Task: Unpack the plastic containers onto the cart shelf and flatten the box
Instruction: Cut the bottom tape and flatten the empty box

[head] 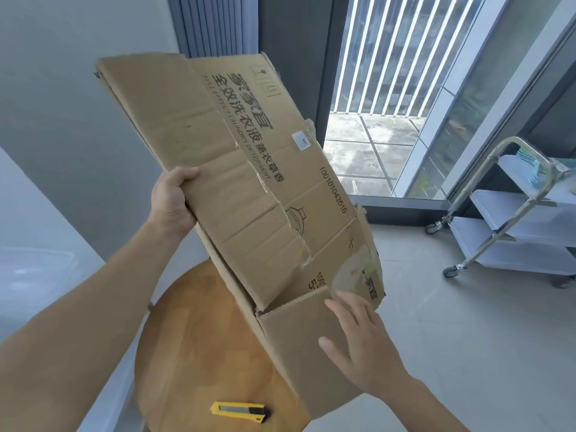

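Observation:
A brown cardboard box (237,169) with black print is folded nearly flat and held tilted in the air above a round wooden table (193,347). My left hand (173,201) grips its left edge, thumb on the front face. My right hand (358,338) presses with straight fingers against the lower flap. At the right stands a white cart (514,226) with a chrome frame and three shelves; stacked plastic containers (533,166) sit on its top shelf, partly cut off by the frame edge.
A yellow utility knife (239,412) lies on the table near its front edge. A clear plastic tub (34,269) sits on a white surface at the left. A glass balcony door (383,98) is behind, with pale floor tiles (452,322) between table and cart.

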Tool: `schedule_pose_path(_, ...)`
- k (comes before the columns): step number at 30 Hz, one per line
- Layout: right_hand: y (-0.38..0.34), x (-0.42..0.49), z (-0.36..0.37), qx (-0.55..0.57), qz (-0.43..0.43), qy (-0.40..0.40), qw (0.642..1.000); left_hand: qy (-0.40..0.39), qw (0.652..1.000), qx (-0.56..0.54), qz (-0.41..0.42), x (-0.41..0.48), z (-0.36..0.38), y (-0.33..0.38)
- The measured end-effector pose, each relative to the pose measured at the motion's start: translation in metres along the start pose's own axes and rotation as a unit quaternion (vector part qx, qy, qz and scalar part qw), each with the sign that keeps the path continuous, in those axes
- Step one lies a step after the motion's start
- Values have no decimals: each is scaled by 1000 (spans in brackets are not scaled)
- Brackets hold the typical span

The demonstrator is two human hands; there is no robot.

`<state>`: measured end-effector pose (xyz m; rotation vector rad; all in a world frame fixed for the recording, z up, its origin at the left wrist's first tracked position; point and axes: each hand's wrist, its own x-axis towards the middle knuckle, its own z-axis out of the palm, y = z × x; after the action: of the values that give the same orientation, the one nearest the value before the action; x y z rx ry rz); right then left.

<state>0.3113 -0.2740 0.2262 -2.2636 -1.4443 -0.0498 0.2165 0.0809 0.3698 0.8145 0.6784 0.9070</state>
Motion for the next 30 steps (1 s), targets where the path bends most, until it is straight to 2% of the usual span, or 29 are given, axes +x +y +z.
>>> schedule_pose_path(9, -29, 49, 6, 152, 29, -77, 985, -43, 999, 22, -2, -10, -28, 26)
schedule_pose_path(14, -34, 51, 17, 151, 35, -41, 987, -39, 999, 13, -29, -3, -39, 25)
schedule_pose_path(19, -32, 35, 46, 119, 56, -13, 991, -13, 994, 15, -108, 12, -51, -16)
schedule_pose_path(25, -19, 2, 96, 174, 95, -100, 975, 37, 978, 56, -196, 38, -85, -85)
schedule_pose_path(30, -16, -18, 131, 265, 164, -151, 938, 68, 957, 116, -256, 66, -110, -129)
